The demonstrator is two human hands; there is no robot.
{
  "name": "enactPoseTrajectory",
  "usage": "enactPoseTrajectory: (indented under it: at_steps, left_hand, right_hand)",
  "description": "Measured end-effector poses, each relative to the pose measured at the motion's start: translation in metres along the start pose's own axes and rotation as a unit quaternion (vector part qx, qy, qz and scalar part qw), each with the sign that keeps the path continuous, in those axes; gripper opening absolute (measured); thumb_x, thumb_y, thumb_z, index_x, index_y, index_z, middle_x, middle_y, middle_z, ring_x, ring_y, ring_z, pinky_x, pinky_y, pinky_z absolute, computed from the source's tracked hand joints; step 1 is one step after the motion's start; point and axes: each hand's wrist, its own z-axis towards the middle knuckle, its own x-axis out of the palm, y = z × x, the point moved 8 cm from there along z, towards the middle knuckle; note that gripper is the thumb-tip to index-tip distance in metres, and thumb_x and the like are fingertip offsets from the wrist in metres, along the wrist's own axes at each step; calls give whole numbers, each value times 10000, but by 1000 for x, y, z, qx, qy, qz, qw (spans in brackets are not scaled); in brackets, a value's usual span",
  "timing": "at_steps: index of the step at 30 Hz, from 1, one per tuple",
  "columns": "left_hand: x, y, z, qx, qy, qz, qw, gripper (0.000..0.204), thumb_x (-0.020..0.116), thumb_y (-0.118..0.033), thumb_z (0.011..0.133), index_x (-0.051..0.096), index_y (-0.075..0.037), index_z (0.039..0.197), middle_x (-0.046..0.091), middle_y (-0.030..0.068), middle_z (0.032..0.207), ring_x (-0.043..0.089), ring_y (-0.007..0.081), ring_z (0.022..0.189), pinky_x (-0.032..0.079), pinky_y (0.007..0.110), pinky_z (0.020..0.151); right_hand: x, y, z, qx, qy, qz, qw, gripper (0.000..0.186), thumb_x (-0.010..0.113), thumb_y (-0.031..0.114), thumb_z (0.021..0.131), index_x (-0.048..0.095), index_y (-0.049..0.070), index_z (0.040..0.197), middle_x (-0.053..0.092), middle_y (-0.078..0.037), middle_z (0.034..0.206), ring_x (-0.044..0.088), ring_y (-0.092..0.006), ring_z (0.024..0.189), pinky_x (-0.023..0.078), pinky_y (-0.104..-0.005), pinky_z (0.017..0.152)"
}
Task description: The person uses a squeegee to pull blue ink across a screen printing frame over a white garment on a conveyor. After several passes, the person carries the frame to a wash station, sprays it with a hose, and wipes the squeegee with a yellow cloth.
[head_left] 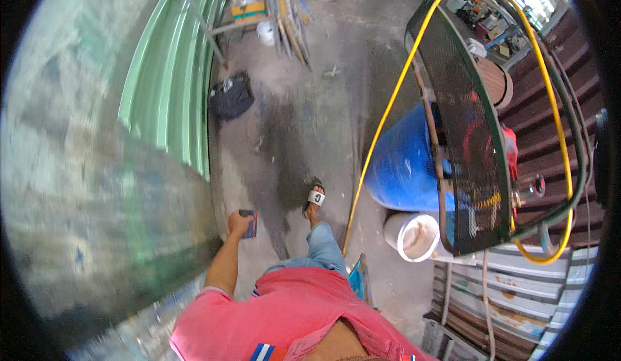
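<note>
My left hand [237, 224] hangs low on the left side, its fingers closed round a small dark object with red and blue edges [248, 224]. The object is too small and blurred to name. Below it lies the concrete floor [272, 148]. My right hand is out of sight, hidden behind my body or outside the picture. By my right hip a blue flat-sided thing [359, 281] shows partly; whether anything holds it cannot be seen. One foot in a sandal [315, 197] is stepped forward.
Green corrugated sheets [171, 83] and a grey wall [84, 186] stand left. A black bag-like bundle [231, 96] lies ahead. Right are a blue barrel [404, 160], a white bucket [414, 238], a black mesh rack [469, 128] and a yellow hose [390, 106].
</note>
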Motion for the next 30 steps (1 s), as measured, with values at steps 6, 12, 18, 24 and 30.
enactPoseTrajectory:
  at_steps: [6,12,18,24,30]
  left_hand:
    - [-50,-75,105,-25,3,19,1000,523,806,-314,653,687,15,1041,679,234,1068,659,367,1011,520,427,861]
    - [-90,-140,173,-110,-28,-47,992,544,828,-265,642,672,61,1048,664,265,1088,660,363,1024,526,426,869]
    - [-77,-207,292,-157,40,14,987,603,865,-283,632,657,52,1088,652,238,1148,659,361,1023,538,423,875]
    - [-65,-386,431,-81,67,83,991,653,874,-379,627,663,15,1103,658,211,1156,660,332,1041,547,407,872]
    - [-79,-655,590,121,127,150,973,581,834,-426,626,709,-24,1026,684,216,1083,667,334,1025,540,406,853]
  right_hand:
    - [-212,212,75,-99,-128,110,981,437,613,447,834,689,91,1076,668,-176,1125,649,-364,1063,536,-479,837]
    - [-505,370,92,-105,-59,152,981,420,654,318,750,705,55,1074,685,-195,1105,671,-345,1028,538,-440,862]
    - [-676,507,149,-129,-94,205,966,392,603,262,774,704,37,1079,684,-190,1109,664,-343,1044,535,-436,880]
    - [-697,547,241,-61,-78,314,944,306,634,281,777,733,11,881,722,-148,780,724,-266,733,578,-401,670]
    - [-768,595,224,-12,52,392,918,343,696,338,728,740,21,852,726,-153,839,721,-273,804,563,-396,687]
